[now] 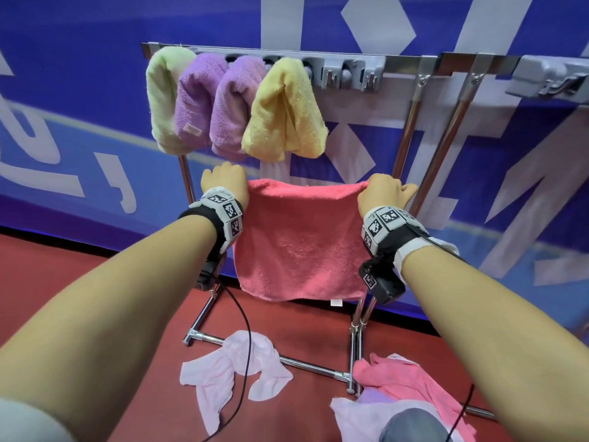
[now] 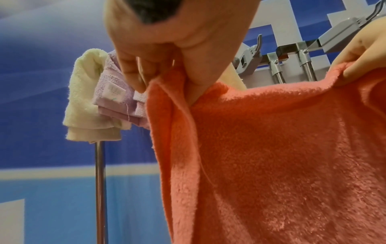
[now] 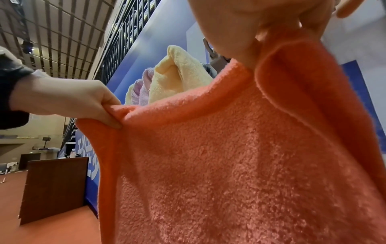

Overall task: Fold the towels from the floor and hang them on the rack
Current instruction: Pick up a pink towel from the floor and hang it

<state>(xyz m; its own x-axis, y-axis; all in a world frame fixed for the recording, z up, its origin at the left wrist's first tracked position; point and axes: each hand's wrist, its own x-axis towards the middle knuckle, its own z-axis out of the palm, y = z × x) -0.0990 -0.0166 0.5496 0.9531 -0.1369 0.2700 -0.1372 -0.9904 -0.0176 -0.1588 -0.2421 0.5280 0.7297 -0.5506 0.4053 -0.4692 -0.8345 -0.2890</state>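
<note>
A coral pink towel point(image 1: 299, 237) hangs folded in the air in front of the metal rack point(image 1: 411, 122), below the top bar. My left hand point(image 1: 228, 183) pinches its upper left corner point(image 2: 165, 82). My right hand point(image 1: 382, 194) pinches the upper right corner point(image 3: 277, 46). On the rack's top bar hang a pale green towel point(image 1: 164, 97), two purple towels point(image 1: 220, 100) and a yellow towel point(image 1: 287, 110). On the red floor lie a light pink towel point(image 1: 229, 368) and a heap of pink and lilac towels point(image 1: 401, 390).
A blue banner wall point(image 1: 79, 106) stands close behind the rack. Grey clips point(image 1: 350, 74) sit free along the top bar to the right of the yellow towel. The rack's base bars point(image 1: 287, 358) cross the floor. A black cable point(image 1: 245, 346) dangles from my left wrist.
</note>
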